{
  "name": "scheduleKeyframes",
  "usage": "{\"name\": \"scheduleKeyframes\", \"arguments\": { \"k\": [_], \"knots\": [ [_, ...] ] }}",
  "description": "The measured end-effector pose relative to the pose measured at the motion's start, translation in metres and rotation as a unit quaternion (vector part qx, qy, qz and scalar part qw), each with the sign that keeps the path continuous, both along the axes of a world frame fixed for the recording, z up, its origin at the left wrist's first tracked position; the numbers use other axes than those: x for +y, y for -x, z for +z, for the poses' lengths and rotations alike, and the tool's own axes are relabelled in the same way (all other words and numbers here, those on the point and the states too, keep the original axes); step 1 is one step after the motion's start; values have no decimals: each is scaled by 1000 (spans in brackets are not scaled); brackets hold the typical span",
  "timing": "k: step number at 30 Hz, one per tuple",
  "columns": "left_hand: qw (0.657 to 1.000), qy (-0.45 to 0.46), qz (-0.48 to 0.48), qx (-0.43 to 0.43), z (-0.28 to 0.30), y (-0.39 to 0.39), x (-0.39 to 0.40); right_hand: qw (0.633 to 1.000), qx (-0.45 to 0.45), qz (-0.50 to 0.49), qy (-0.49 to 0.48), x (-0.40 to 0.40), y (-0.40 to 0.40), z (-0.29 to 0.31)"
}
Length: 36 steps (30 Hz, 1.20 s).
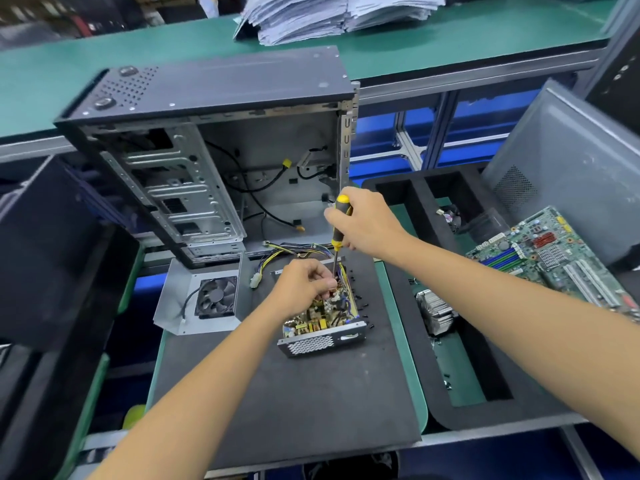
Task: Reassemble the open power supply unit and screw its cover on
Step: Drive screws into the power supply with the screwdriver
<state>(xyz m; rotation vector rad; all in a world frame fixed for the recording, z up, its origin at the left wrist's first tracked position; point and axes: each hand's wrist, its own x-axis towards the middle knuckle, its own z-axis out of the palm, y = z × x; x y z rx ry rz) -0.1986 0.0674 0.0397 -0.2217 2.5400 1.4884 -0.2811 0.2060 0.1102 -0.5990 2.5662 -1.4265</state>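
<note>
A: Step? Where's the power supply unit (pixel 322 322)?
B: On the counter (pixel 294 393) mat, cover (pixel 197 296) apart, left. Board screws, likely. Right hand (pixel 363 225) grips screwdriver (pixel 341 225); left hand (pixel 304 282) pinches at its tip.
A: Next?
B: Keep the driver upright.

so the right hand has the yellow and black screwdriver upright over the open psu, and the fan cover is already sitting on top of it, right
Not quite. The head view shows the right hand gripping the yellow and black screwdriver upright over the open power supply unit, but the fan cover is not on it: it lies on the mat to the unit's left, apart from it.
</note>
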Motion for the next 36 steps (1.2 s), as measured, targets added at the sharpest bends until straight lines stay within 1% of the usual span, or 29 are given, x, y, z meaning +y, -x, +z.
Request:
{"name": "scheduleKeyframes", "arguments": {
  "k": [5, 9, 13, 24, 28, 31, 36],
  "knots": [
    [1000, -18, -7, -3, -4, 0, -5, 1000, -19, -6, 18, -4, -1, 1],
    [1000, 18, -20, 1, -9, 2, -8, 1000, -14, -9, 3, -4, -2, 0],
    [999, 25, -16, 16, -16, 2, -10, 1000, -16, -11, -5, -3, -2, 0],
    [995, 84, -29, 42, -18, 6, -7, 999, -31, -15, -9, -2, -1, 1],
    [994, 89, -51, 47, -15, 5, -3, 1000, -9, -3, -18, 0, -3, 0],
    [990, 90, -80, 72, -13, 5, -2, 1000, 2, 5, -24, 3, -4, 0],
    [974, 143, -130, 120, -13, 8, 1, 999, 10, 19, -48, 8, -3, 0]
  ]
}}
